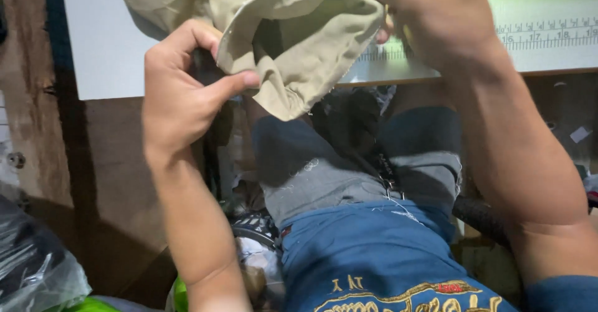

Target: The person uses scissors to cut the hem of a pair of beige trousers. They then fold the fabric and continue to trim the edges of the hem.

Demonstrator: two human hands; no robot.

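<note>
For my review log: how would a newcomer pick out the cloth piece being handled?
Start at the white table with a ruler strip along its edge. In front of it, both hands, left hand and right hand, pinch a khaki fabric piece, the only tan, stitched, curved-edged cloth.

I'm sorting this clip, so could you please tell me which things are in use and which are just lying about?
In use:
- khaki fabric piece
- left hand
- right hand

Lying about:
- white table with ruler markings
- clear plastic bag
- wooden panel

A white desk (106,44) spans from ten to two o'clock, its printed ruler strip (548,34) at two.
</note>
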